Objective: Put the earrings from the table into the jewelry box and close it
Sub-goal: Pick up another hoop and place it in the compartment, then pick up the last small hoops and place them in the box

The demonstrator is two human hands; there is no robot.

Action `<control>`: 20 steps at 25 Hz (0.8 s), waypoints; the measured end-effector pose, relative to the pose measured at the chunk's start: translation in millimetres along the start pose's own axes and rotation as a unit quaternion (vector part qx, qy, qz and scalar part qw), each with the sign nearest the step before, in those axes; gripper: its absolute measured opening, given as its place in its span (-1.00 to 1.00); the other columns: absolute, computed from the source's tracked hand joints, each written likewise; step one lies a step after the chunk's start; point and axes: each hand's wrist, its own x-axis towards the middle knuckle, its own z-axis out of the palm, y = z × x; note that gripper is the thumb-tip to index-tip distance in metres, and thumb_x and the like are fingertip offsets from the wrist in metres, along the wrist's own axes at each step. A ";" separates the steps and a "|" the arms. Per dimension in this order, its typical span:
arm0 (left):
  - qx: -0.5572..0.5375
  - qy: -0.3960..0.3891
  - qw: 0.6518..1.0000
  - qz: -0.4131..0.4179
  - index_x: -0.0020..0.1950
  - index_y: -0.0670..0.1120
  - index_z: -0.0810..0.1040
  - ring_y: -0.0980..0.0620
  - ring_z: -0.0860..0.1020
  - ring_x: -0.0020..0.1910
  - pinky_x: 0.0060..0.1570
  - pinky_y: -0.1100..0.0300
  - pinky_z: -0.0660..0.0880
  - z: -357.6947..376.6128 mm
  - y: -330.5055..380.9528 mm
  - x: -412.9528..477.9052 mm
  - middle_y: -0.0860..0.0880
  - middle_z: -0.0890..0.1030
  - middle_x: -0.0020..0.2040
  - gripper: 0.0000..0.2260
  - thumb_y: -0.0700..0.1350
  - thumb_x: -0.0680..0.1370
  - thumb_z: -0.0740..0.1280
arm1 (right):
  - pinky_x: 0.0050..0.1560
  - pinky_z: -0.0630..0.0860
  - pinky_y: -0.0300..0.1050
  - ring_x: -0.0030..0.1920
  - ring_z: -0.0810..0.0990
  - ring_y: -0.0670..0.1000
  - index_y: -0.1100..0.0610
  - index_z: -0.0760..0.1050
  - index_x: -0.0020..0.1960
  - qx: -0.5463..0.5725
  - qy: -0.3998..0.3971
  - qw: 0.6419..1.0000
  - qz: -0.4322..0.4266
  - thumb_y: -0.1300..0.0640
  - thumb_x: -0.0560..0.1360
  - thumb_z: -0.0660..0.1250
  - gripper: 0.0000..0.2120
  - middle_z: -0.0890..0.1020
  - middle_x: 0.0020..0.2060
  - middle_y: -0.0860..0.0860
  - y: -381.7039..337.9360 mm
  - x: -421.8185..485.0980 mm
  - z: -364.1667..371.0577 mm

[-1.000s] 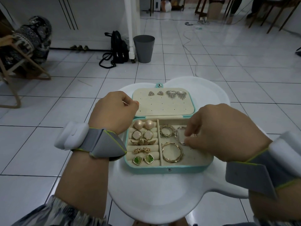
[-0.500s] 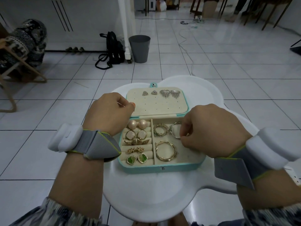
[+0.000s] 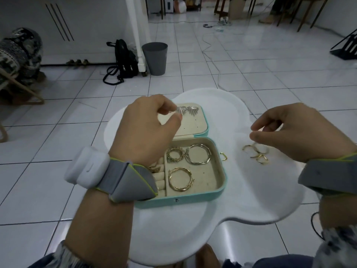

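Note:
The teal jewelry box (image 3: 193, 199) lies open on the white cloud-shaped table (image 3: 251, 190), its lid (image 3: 195, 124) folded back. A silver hoop (image 3: 198, 156), a small gold pair (image 3: 174, 154) and a gold hoop (image 3: 180, 178) rest in the right compartment. Silver fan earrings (image 3: 186, 110) are pinned on the lid. My left hand (image 3: 146, 130) hovers over the box's left half and hides it, fingers curled with nothing seen between them. My right hand (image 3: 295, 132) hangs just above several gold earrings (image 3: 256, 153) on the table, thumb and fingers apart. One gold earring (image 3: 223, 156) lies beside the box.
On the tiled floor behind the table stand a grey bin (image 3: 154, 58), a black backpack (image 3: 123, 60) and a white post (image 3: 136, 35). A wooden chair (image 3: 19, 84) with patterned cloth is at far left. A cable (image 3: 212, 45) runs across the floor.
My right hand left the box's right compartment and moved right, over the loose earrings. My left hand shifted up over the lid. The view turned right and closer.

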 end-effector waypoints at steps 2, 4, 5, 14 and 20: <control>-0.004 -0.018 0.999 0.035 -0.04 0.10 0.59 0.15 0.47 -0.03 -0.02 0.21 0.40 12.0 17.7 -4.4 0.11 0.59 -0.06 -0.90 -0.01 0.47 0.35 | -0.40 0.30 -0.24 -0.34 0.50 -0.14 -0.03 0.60 -0.24 -0.021 -0.006 1.000 0.017 0.13 0.34 0.44 -0.93 0.63 -0.34 -0.10 12.4 0.0 -4.1; 0.008 -0.048 0.996 0.072 -0.03 0.12 0.60 0.11 0.45 0.04 0.03 0.21 0.36 26.9 32.6 -8.1 0.10 0.57 -0.05 -0.89 -0.02 0.46 0.36 | -0.40 0.30 -0.25 -0.34 0.49 -0.15 -0.03 0.61 -0.29 -0.035 -0.006 0.999 0.027 0.16 0.33 0.44 -0.90 0.62 -0.34 -0.10 22.3 -1.7 -7.9; 0.026 -0.068 0.993 0.093 -0.02 0.12 0.61 0.05 0.44 0.08 0.08 0.18 0.36 34.4 37.4 -9.3 0.09 0.56 -0.05 -0.87 -0.01 0.46 0.36 | -0.41 0.29 -0.25 -0.34 0.48 -0.15 -0.04 0.61 -0.30 -0.039 -0.009 0.999 0.029 0.16 0.33 0.44 -0.89 0.62 -0.34 -0.11 25.1 -2.4 -8.4; 0.233 -0.174 0.946 0.142 0.22 0.12 0.49 -0.07 0.25 0.21 -0.02 0.16 0.10 83.0 63.0 -20.0 0.08 0.51 0.14 -0.74 -0.02 0.55 0.22 | -0.35 0.31 -0.31 -0.31 0.47 -0.19 -0.13 0.60 -0.18 -0.060 -0.074 0.995 0.000 0.13 0.37 0.40 -0.85 0.59 -0.31 -0.17 40.3 1.3 -5.6; 0.250 -0.168 0.936 0.182 0.15 0.07 0.55 -0.09 0.23 0.16 -0.15 0.16 -0.02 106.2 74.5 -28.2 0.06 0.54 0.07 -0.77 -0.15 0.57 0.20 | -0.38 0.30 -0.30 -0.28 0.49 -0.11 -0.10 0.62 -0.21 -0.073 -0.077 0.994 -0.013 0.06 0.38 0.40 -0.94 0.54 -0.37 -0.17 46.0 5.6 -3.5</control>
